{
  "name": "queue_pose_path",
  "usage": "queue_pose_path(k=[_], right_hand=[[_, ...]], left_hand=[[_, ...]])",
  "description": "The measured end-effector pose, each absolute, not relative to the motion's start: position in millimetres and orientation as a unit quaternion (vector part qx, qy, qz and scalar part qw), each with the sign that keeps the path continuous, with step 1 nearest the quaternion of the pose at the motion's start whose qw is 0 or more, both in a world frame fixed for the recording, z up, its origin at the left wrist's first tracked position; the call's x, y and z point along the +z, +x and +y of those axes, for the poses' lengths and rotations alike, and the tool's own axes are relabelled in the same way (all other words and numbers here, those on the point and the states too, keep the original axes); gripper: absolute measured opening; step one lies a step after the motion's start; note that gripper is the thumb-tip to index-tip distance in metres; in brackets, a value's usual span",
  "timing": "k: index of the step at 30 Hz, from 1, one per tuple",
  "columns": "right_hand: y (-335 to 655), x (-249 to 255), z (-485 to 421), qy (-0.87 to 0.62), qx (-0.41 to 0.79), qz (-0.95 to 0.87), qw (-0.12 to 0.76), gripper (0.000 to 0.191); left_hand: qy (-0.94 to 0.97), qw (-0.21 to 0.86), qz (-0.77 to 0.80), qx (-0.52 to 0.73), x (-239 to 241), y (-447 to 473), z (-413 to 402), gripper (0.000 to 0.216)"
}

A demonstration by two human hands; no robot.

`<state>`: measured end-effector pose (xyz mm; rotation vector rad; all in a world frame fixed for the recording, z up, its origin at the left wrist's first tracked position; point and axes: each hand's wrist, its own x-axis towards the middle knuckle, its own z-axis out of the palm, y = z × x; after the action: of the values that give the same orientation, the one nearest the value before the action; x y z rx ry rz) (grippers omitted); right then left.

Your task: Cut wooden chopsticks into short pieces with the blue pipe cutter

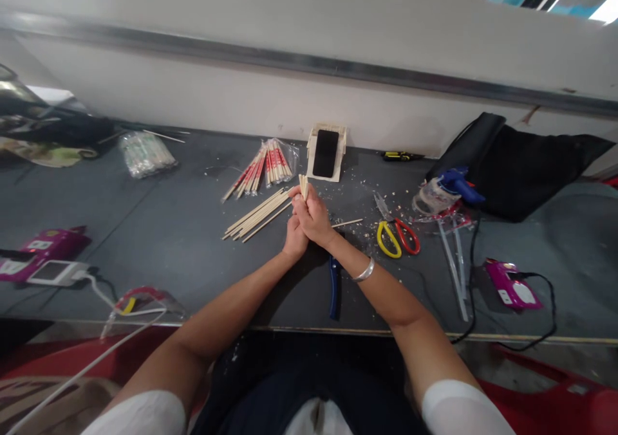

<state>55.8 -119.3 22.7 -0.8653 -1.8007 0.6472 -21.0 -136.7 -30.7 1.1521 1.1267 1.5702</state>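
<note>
Both my hands meet at the middle of the dark table. My right hand point(316, 219) lies over my left hand point(293, 234), and together they close round a small bundle of short wooden sticks point(304, 186) that stands upright above the fingers. A silver bangle point(364, 271) circles my right wrist. A fan of loose wooden chopsticks point(255, 215) lies on the table just left of my hands. One single stick point(347, 222) lies to the right.
Packs of red-wrapped chopsticks point(265, 168), a small wooden box holding a phone point(326, 153), yellow-and-red scissors point(396, 232), a blue-handled tool point(333, 287), a blue glue gun point(458, 184), a black bag point(521, 165), pink devices point(509, 285) and cables lie around. Wood chips litter the tabletop.
</note>
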Motion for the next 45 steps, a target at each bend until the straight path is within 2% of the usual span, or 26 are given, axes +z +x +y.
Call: queue_pose_path(k=[17, 34, 45], right_hand=[[56.6, 21.5, -117.6, -0.339, 0.287, -0.735, 0.511, 0.013], [57.1, 19.8, -119.2, -0.377, 0.237, -0.777, 0.445, 0.022], [57.8, 19.9, -118.3, -0.39, 0.25, -0.77, 0.438, 0.027]], left_hand=[[0.452, 0.424, 0.463, 0.633, -26.8, -18.8, -136.6, 0.014], [0.465, 0.408, 0.475, 0.626, -26.3, -21.1, -139.1, 0.013], [0.482, 0.391, 0.476, 0.623, -32.0, -20.4, -135.2, 0.024]])
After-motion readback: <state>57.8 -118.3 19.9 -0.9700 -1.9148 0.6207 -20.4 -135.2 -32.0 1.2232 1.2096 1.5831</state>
